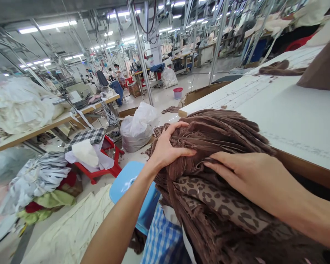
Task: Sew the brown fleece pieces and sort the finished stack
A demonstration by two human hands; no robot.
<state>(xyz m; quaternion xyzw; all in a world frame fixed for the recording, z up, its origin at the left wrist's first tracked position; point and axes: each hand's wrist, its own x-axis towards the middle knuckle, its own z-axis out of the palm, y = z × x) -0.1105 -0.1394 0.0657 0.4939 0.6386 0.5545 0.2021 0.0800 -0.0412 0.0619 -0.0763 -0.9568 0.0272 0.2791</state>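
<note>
A thick bundle of gathered dark brown fabric lies over my lap and against the table edge. My left hand grips the bundle's left side, thumb and index finger spread apart across the folds; its other fingers are hidden. Thumb and fingers of my right hand pinch a fold of the brown fabric near the middle. Below that pinch, a leopard-print piece shows among the brown layers. Blue-and-white checked cloth lies underneath the bundle.
At right is a white table with brown scraps. A blue plastic stool stands by my left forearm, and a red stool is further left. White bags, cloth piles, and sewing tables fill the floor beyond.
</note>
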